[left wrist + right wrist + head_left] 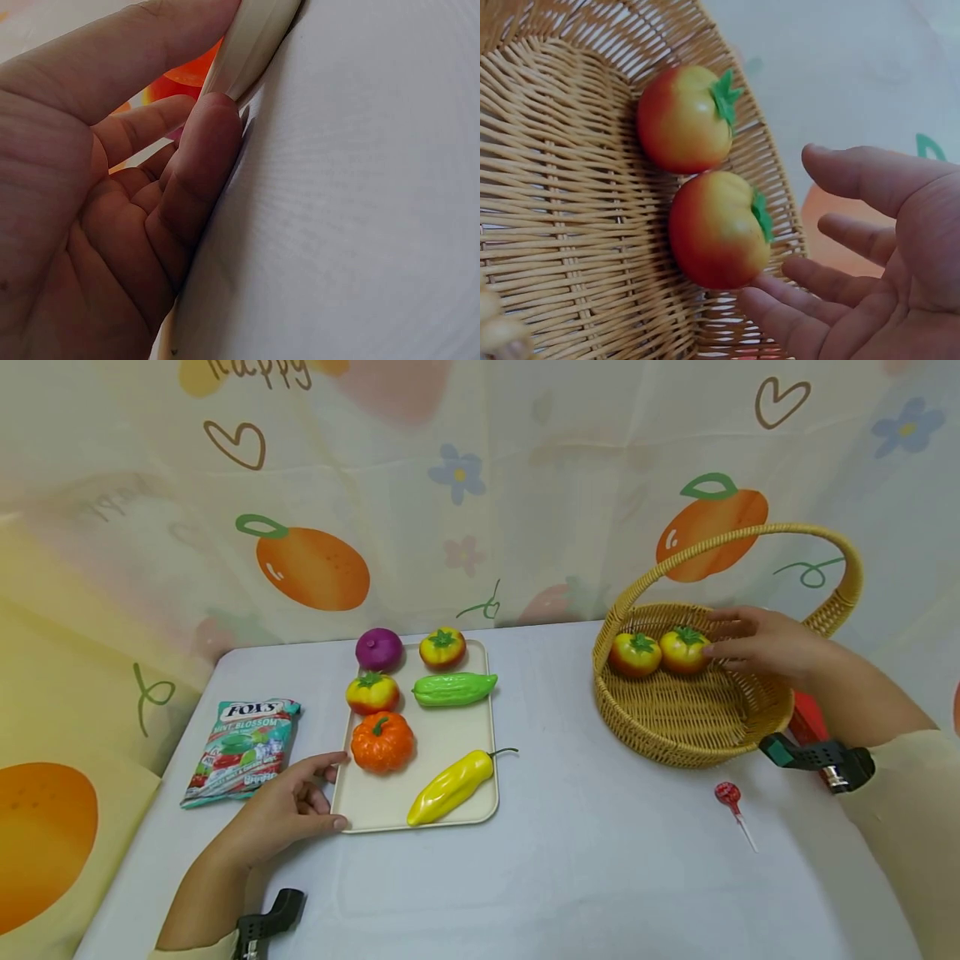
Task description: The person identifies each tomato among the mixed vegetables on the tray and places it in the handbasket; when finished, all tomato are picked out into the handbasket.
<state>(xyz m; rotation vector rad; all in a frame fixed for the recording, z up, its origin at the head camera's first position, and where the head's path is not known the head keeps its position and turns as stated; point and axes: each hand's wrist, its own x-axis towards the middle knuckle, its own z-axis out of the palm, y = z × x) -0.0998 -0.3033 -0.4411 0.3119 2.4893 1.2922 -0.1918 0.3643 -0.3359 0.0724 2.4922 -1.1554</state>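
In the head view my left hand (pixel 288 802) rests at the left edge of a cream tray (pixel 450 735), thumb and a fingertip against the rim. The left wrist view shows the thumb at the tray's rim and the other fingers loosely bent. On the tray lie an orange pumpkin (pixel 382 742), a yellow pepper (pixel 452 787), a green bumpy gourd (pixel 455 689), a purple onion-like vegetable (pixel 378 649) and two red-yellow tomato-like fruits (pixel 442 648). My right hand (pixel 768 647) reaches over a wicker basket (pixel 675 747), fingers spread beside two similar fruits (pixel 720 229) inside it.
A bag of Fox's candy (pixel 243 750) lies left of the tray. A red lollipop (pixel 727 794) is in front of the basket, and a red packet (pixel 810 722) sits partly behind the right forearm. The basket's tall handle (pixel 750 531) arches above it; a patterned cloth hangs behind.
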